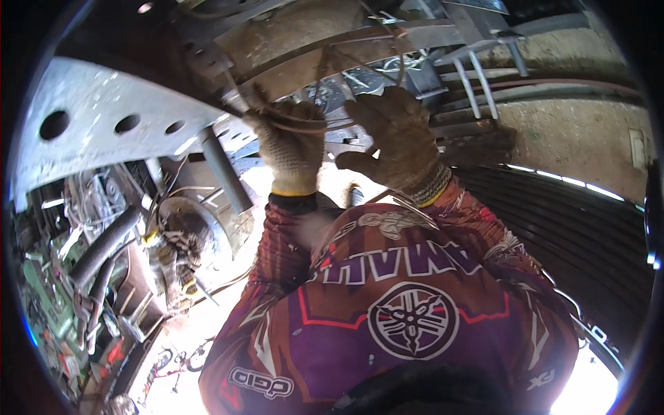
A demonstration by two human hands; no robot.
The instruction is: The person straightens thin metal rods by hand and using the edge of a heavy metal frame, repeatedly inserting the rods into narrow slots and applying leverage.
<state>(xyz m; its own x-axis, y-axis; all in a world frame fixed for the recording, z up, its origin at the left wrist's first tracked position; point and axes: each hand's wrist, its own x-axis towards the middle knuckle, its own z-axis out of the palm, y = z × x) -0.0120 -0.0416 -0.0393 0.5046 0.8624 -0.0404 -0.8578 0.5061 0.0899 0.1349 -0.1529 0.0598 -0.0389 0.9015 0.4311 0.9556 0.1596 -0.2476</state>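
My left gloved hand (292, 149) curls its fingers at a thin brown cable (308, 129) looping across them; I can't tell whether they grip it. Just right of it, my right gloved hand (398, 135) is spread, thumb well off the fingers, near the cable's loops. Left of the left hand stand a grey tube (226, 169) and a perforated metal plate (97, 142); beyond both hands runs a curved beam (283, 79). I'd worry about the cable slipping if the left hold is loose, or a loop snagging on the metalwork.
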